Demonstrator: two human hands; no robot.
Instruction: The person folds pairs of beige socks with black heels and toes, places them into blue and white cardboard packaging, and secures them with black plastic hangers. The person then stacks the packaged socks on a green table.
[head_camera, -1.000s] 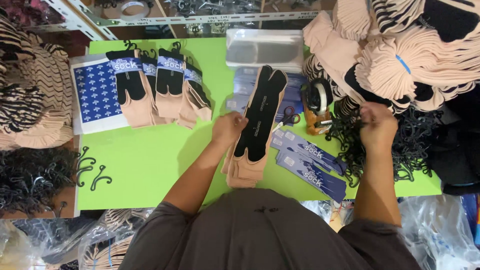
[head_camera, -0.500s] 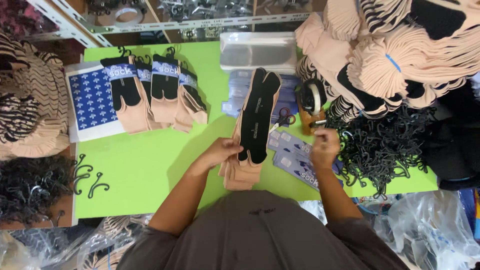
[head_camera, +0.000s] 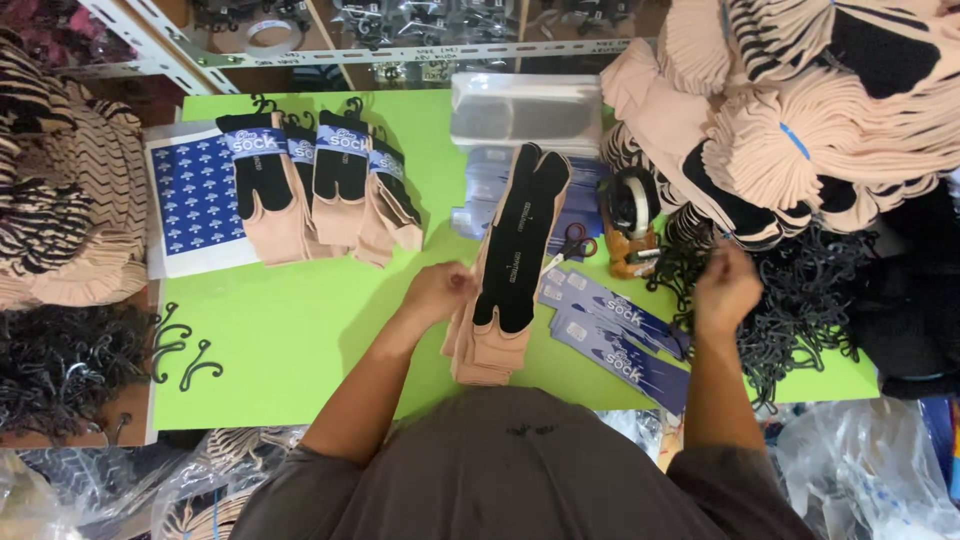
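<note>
A stack of beige socks with a black foot-shaped insert on top (head_camera: 510, 270) lies on the green table (head_camera: 300, 350) in front of me. My left hand (head_camera: 438, 292) grips the stack's left edge. My right hand (head_camera: 725, 287) hovers with curled fingers at the edge of a heap of black plastic hangers (head_camera: 800, 300); what is in its fingers is hidden. Blue paper labels (head_camera: 615, 335) lie fanned between the stack and my right hand.
Finished labelled sock pairs (head_camera: 320, 190) and a blue printed sheet (head_camera: 195, 200) lie at the back left. Scissors (head_camera: 572, 245), a tape dispenser (head_camera: 630, 215) and a clear plastic box (head_camera: 525, 110) sit behind the stack. Bundled beige socks (head_camera: 800, 130) pile up at right, loose hangers (head_camera: 185, 350) at left.
My right hand went from the hanger heap to the blue labels and has swung back right to the hangers. My left hand stayed on the sock stack.
</note>
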